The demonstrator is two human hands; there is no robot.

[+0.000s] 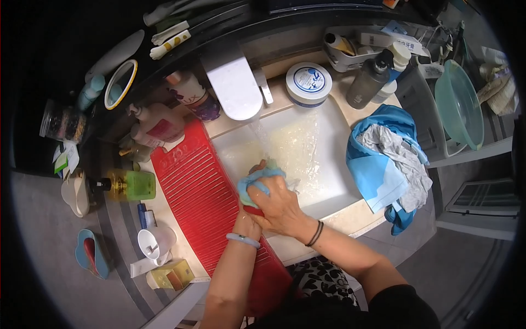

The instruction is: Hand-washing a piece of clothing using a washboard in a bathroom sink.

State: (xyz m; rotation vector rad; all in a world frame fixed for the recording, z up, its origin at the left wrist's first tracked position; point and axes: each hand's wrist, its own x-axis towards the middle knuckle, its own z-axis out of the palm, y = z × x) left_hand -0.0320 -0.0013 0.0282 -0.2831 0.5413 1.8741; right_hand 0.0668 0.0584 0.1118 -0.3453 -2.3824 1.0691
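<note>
My right hand [276,201] grips a wet light-blue cloth [259,181] at the left side of the white sink [335,164]. My left hand [248,220] is just beneath it, at the edge of a red plastic washboard [197,185]; its fingers are mostly hidden by the right hand and cloth. Water [263,137] runs from the wide faucet [236,84] down toward the cloth. Pale, yellowish water lies in the sink. Right of the sink, a bundle of blue fabric [374,164] and a crumpled grey cloth [394,156] hang over the counter edge.
A round white tub [308,84] and a dark pump bottle [367,82] stand behind the sink. Pink pump bottles [160,125], a green-yellow bottle [133,185] and a white cup [154,242] are at left. A green basin [458,105] leans at far right.
</note>
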